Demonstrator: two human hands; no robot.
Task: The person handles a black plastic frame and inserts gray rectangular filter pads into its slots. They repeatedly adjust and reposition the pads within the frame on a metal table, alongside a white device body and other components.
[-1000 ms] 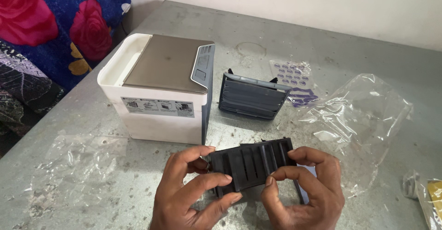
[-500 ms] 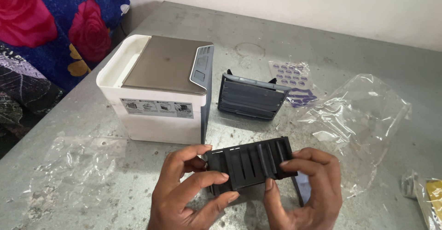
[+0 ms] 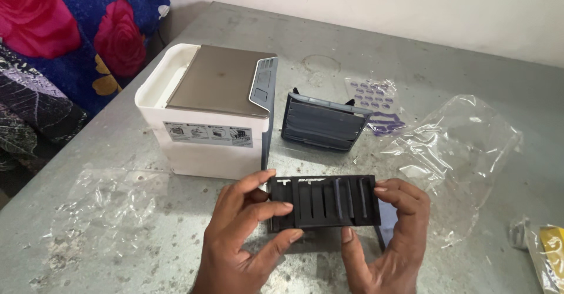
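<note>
Now the black slatted panel is turned flatter toward the camera than a moment ago, its slots showing plainly. The left hand grips its left end and the right hand its right end, above the tabletop, in front of the white box-shaped appliance.

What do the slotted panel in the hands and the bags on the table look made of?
Slotted panel: likely moulded plastic, matt black, with crisp uniform ribs and slots. Bags: thin clear plastic film, crinkled, glossy, the grey table showing through them.
</note>
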